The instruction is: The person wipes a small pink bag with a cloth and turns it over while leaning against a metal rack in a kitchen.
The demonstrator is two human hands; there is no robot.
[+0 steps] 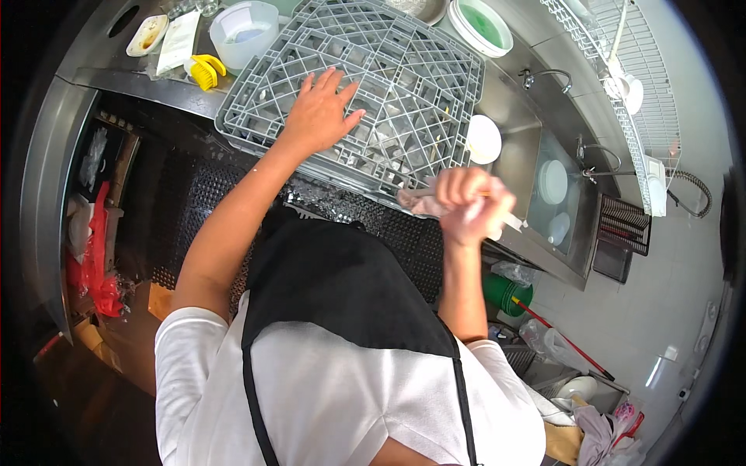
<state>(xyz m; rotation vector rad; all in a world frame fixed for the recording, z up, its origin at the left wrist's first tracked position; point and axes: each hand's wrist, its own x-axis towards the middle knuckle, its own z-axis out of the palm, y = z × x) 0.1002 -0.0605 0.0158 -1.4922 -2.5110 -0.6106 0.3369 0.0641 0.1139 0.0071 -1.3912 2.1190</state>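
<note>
A grey plastic dishwasher rack point(384, 87) lies before me, its lattice over many pieces that look like glassware. Fingers spread, my left hand point(322, 113) rests flat on the lattice near the rack's front left. At the front right corner, my blurred right hand point(472, 204) is closed on a crumpled light cloth point(422, 203), which hangs over the rack's edge. Something thin and pale pokes out to the right of that hand; what it is cannot be told.
Behind the rack's left side are a yellow brush point(205, 73) and a translucent tub point(245, 35). White buckets point(481, 26) stand behind right. A steel sink point(516, 157) with taps lies right, a wire shelf point(647, 87) above. A green bucket point(510, 294) sits below.
</note>
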